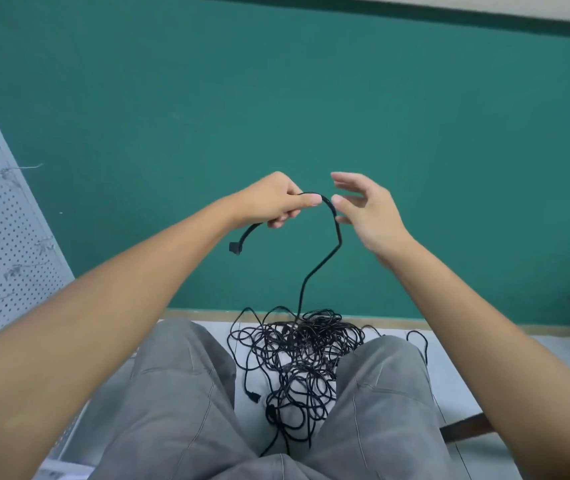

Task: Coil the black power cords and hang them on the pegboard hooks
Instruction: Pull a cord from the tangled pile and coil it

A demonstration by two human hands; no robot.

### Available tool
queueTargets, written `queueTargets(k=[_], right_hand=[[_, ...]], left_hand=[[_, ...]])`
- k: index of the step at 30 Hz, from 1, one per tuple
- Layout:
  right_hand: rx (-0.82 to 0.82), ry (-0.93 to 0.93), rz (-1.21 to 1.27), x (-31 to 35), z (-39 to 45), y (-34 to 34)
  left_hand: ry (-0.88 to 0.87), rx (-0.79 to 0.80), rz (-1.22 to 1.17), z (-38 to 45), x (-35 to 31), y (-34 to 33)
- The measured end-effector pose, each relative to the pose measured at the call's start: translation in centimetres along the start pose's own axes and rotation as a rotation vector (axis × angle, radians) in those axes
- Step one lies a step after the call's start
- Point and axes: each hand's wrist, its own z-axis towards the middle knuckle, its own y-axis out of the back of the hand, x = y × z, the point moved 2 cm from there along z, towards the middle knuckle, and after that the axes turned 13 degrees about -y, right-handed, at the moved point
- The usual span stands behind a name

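The left hand (276,202) has its grip clamped on one black power cord (337,237) near its end, thumb pressed along the top and fingers curled beneath, so the plug (234,247) dangles just left of the fist. The right hand (366,209) hovers just beside the cord's arch with its fingers spread and relaxed, the thumb tip close to the cord; whether it touches I cannot tell. From the arch the cord drops in a kinked line to the tangled pile of cords (306,355) lying on the pale floor (456,372) between the person's knees. The pegboard (3,220) leans at the far left, well apart from the hands; its hooks look bare of cords. By my reading the job has barely begun: one end is found, no loop is formed, nothing hangs, and the whole tangle remains to be sorted
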Motion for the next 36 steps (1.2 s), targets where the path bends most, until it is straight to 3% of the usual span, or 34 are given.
queueTargets(k=[5, 11, 16, 22, 27, 36], right_hand=[[0.128, 0.048, -0.159, 0.9, 0.2, 0.1], [-0.121, -0.073, -0.02, 0.6, 1.5, 3.1], [-0.184, -0.168, 0.083, -0.4, 2.0, 4.7], [-0.082, -0.248, -0.002, -1.6, 0.9, 3.3], [0.023, -0.121, -0.1, -0.8, -1.7, 0.8], [0.081, -0.069, 0.138, 1.7, -10.1, -3.7]], left_hand=[[-0.046, 0.0, -0.153, -1.1, -0.4, -0.1], [-0.057, -0.011, -0.262, -3.4, 0.7, 0.7], [-0.019, -0.045, -0.192, -5.2, 3.4, 0.9], [-0.022, -0.223, -0.352, -6.1, 3.1, 0.1], [-0.076, -0.329, -0.531, -6.7, -0.1, -0.2], [-0.122, -0.727, -0.793, -12.1, -2.7, -3.2]])
